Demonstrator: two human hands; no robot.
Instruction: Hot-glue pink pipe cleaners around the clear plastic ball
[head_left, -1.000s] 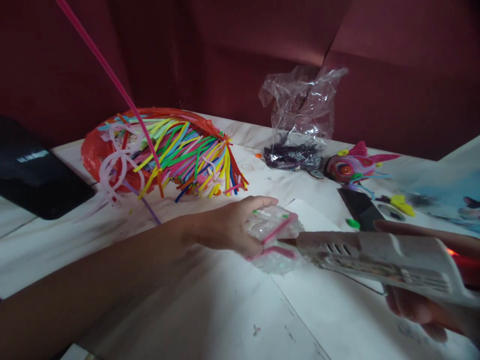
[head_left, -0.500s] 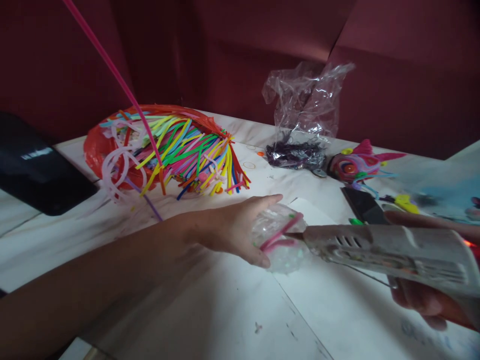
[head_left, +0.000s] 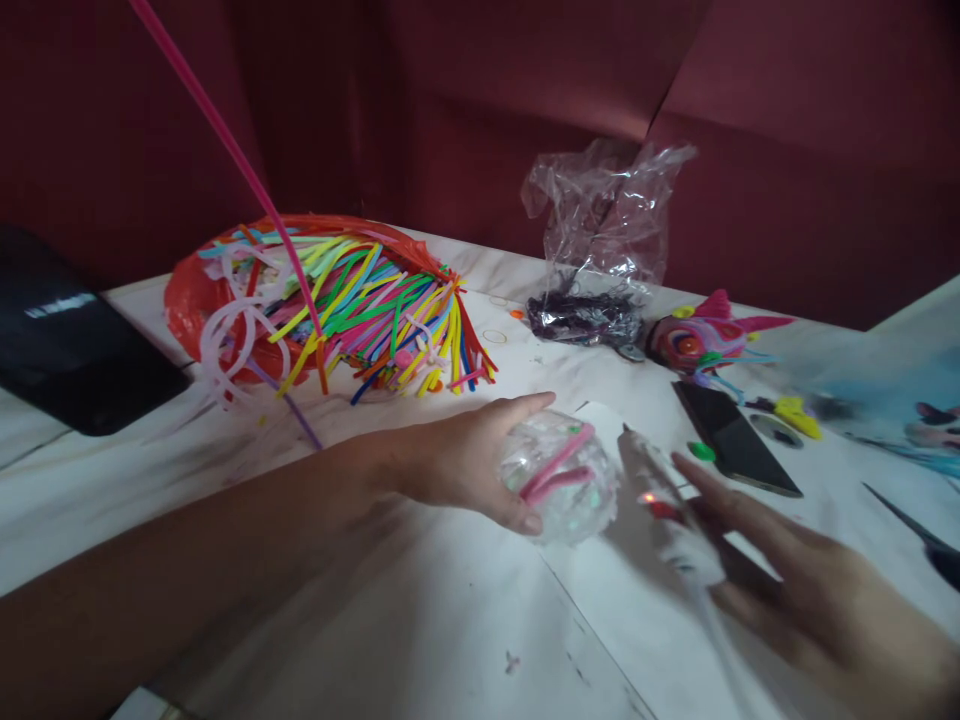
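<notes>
The left hand [head_left: 465, 465] cups a clear, round plastic ball wrapped with pink strips [head_left: 561, 475], fingers curled around its left side and thumb under it, holding it just above the white surface [head_left: 420, 620] near the middle of the scene. To its right lies a white hot-glue gun [head_left: 664, 510], blurred, its red light glowing. The right hand [head_left: 810, 590] hovers beside the gun with fingers spread and nothing in them.

Judging from this, the glue on the pink strips may not have set, so a shift of the left fingers could smear it or pull a strip loose. The lit gun lies close to both hands; a careless brush against its nozzle could burn, and it may drip onto the surface.

Half a second earlier the right hand gripped the gun with its nozzle at the ball; now the gun is down and that hand is free. The left hand's hold on the ball has hardly changed.

Far left sits a red plastic bag of many-coloured strips [head_left: 352, 300]; a black phone [head_left: 735, 435] lies further right.
</notes>
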